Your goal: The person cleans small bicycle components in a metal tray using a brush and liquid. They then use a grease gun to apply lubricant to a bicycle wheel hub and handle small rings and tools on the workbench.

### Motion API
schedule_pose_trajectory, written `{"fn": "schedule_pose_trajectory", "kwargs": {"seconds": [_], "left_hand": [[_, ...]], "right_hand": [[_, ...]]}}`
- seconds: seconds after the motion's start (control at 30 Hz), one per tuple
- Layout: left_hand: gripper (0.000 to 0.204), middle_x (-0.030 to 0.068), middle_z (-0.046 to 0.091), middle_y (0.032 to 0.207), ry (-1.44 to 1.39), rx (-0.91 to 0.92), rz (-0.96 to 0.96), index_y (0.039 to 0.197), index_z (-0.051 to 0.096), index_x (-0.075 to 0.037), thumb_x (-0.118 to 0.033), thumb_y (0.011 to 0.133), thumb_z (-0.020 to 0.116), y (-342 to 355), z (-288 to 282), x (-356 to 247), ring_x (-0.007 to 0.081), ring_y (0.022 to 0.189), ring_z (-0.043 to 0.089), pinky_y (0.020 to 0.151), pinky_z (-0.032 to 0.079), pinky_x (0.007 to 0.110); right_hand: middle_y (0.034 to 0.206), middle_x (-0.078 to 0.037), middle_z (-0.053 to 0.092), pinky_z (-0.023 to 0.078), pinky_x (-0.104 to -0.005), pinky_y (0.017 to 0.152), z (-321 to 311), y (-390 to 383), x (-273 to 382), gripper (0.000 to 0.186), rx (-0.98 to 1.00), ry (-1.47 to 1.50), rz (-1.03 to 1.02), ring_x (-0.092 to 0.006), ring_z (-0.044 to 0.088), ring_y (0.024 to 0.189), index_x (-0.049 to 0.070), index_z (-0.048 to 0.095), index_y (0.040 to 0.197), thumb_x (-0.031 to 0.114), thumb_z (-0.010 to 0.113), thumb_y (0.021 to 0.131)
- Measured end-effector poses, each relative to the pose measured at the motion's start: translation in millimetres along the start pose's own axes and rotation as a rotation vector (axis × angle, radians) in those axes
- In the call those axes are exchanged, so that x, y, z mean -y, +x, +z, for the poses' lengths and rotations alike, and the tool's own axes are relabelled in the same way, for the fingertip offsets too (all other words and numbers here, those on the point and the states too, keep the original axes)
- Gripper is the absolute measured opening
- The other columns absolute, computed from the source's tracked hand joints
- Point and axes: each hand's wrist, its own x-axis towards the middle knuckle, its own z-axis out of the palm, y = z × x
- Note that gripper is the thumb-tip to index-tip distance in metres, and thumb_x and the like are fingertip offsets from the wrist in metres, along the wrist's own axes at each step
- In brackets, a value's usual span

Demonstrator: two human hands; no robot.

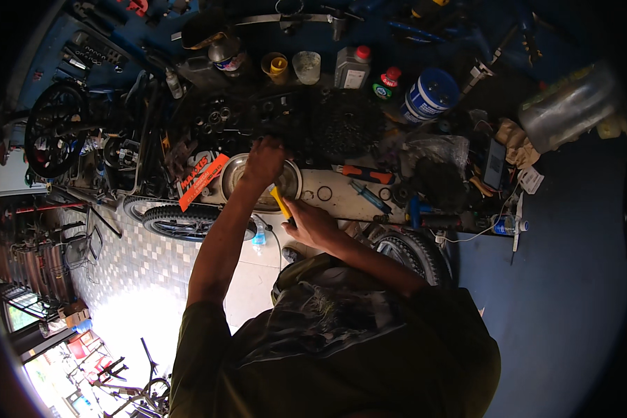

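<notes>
A round metal bowl (297,182) rests at the bench's front edge. Over its far side is my left hand (263,161), fingers curled down; anything in them is lost in the dark. My right hand (312,224) is closed around a slim yellow-handled tool (279,200) at the bowl's near right rim. The tool's tip points into the bowl below my left hand, and its exact kind is hard to make out. Right of the bowl lie a dark ring (324,193), an orange-and-black handled tool (366,173) and a teal-handled tool (370,196).
Dark small parts crowd the back of the bench. Behind them stand a grey bottle with red cap (353,67), a blue-and-white tub (430,95) and a yellow cup (276,67). An orange-red card (203,182) lies left of the bowl. Bicycle tyres (177,221) are below the bench edge.
</notes>
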Motion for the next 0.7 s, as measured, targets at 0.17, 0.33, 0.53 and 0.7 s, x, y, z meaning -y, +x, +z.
{"fn": "schedule_pose_trajectory", "kwargs": {"seconds": [0.17,0.33,0.53,0.7], "left_hand": [[0.028,0.0043,0.067,0.112,0.065,-0.047,0.037,0.094,0.080,-0.026,-0.008,0.081,0.063,1,-2,11,0.0261,0.119,0.057,0.102,0.045,0.045],[0.025,0.0054,0.067,0.110,0.076,-0.001,0.029,0.090,0.080,-0.023,-0.007,0.080,0.064,6,-1,15,0.0268,0.118,0.057,0.102,0.046,0.044],[0.012,0.0101,0.073,0.097,0.104,-0.052,-0.036,0.083,0.078,-0.015,-0.012,0.079,0.066,17,18,16,0.0307,0.103,0.066,0.094,0.051,0.045],[0.012,0.0147,0.074,0.090,0.001,0.071,-0.122,0.086,0.078,-0.013,-0.013,0.080,0.067,32,15,-7,0.0323,0.096,0.071,0.092,0.053,0.046]], "right_hand": [[0.114,-0.022,0.060,0.057,-0.0435,0.080,18,17,7,0.065,-0.047,-0.018,-0.076,-0.0365,0.066,0.098,0.001,0.039,0.145,0.021,0.067,0.090],[0.099,-0.020,0.059,0.057,-0.0427,0.075,23,27,14,0.064,0.007,-0.014,-0.105,-0.0339,0.065,0.091,0.001,0.038,0.145,0.018,0.066,0.090],[0.093,-0.013,0.059,0.054,-0.0413,0.070,8,18,13,0.030,-0.095,0.075,-0.155,-0.0310,0.065,0.089,0.005,0.065,0.116,0.015,0.069,0.087],[0.094,-0.013,0.059,0.053,-0.0423,0.070,-7,6,6,0.023,-0.169,0.210,-0.094,-0.0308,0.065,0.081,0.010,0.068,0.110,0.014,0.070,0.087]]}}
